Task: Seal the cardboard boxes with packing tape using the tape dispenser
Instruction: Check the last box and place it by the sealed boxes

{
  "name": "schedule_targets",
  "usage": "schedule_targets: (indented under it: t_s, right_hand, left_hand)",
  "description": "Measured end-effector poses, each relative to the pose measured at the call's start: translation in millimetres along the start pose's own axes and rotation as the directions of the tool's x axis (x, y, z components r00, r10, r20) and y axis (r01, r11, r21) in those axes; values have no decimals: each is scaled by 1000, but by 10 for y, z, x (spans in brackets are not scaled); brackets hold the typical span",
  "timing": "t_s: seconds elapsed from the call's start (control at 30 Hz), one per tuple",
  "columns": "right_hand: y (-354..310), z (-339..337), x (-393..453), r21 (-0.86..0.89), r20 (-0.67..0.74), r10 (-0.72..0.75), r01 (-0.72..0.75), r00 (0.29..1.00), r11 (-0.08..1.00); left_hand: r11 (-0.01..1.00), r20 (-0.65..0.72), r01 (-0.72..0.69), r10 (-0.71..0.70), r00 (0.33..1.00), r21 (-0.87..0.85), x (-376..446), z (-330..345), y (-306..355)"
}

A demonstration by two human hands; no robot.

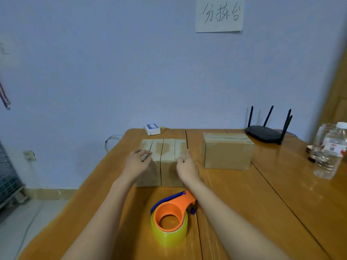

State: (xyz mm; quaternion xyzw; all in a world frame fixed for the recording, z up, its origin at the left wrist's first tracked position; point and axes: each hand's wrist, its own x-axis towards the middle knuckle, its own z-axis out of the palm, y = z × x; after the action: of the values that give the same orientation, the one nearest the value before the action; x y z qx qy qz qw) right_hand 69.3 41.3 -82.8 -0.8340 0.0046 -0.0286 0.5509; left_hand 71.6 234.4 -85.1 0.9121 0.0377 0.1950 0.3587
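Note:
Two small cardboard boxes stand side by side at the table's middle: the left box [150, 147] and the right box [173, 149], each with a slit between its top flaps. My left hand [138, 162] rests on the left box's near left corner, fingers curled over its top. My right hand [186, 166] presses against the right box's near right edge. A larger cardboard box [227, 152] with tape along its top stands to the right. The orange tape dispenser [172, 212] with a yellowish tape roll lies on the table near me, between my forearms, untouched.
A black router [264, 133] with antennas sits at the back right. Two clear plastic bottles [330, 152] stand at the right edge. A small white box [152, 129] lies at the table's far edge. The wooden table [262, 203] ends in a rounded left edge; the floor lies below.

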Motion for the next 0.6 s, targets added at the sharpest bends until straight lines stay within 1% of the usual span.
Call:
schedule_targets:
  t_s: [0.07, 0.13, 0.17, 0.23, 0.27, 0.3, 0.33, 0.37, 0.43, 0.5, 0.57, 0.6]
  right_hand:
    - [-4, -2, 11, -18, 4, 23, -23, 1000, 1000]
    - [-44, -47, -46, -21, 46, 15, -14, 999, 1000]
    - [-58, -76, -77, -23, 76, 9, -7, 997, 1000]
    - [-52, -160, -58, -40, 144, -17, 23, 989, 999]
    - [-56, -224, -20, -53, 161, -21, 30, 987, 998]
    - [-60, -296, 24, -69, 153, -32, 43, 988, 997]
    - [-63, -387, 74, -93, 119, -45, 57, 992, 994]
    - [-72, -496, 132, -120, 78, -71, 80, 994, 990]
    - [-78, -755, 234, -155, 7, -101, 101, 995, 983]
    - [-34, -1023, 344, -180, -50, -107, 97, 993, 979]
    - [69, -1287, 488, -208, -124, -110, 83, 986, 975]
    - [121, -1420, 560, -216, -157, -106, 71, 982, 974]
  left_hand:
    - [1000, 8, -3, 3, 1000, -2, 12, -30, -23]
    - [1000, 18, -16, 15, 1000, 16, 13, -74, -4]
    - [998, 28, -17, 16, 999, 53, 12, -86, 19]
    - [973, 43, 5, -15, 999, 232, 6, -89, 118]
    - [940, 35, 27, -41, 999, 339, 5, -80, 200]
    - [907, 29, 36, -54, 998, 420, 7, -59, 306]
    - [889, 31, 25, -44, 999, 458, 16, -20, 443]
    - [888, 33, 1, -18, 999, 459, 31, 38, 595]
    - [910, 49, -63, 47, 998, 409, 65, 199, 925]
    - [927, 74, -132, 112, 991, 351, 137, 410, 1242]
    - [949, 125, -175, 147, 981, 263, 228, 649, 1528]
    - [963, 160, -175, 144, 977, 203, 266, 770, 1658]
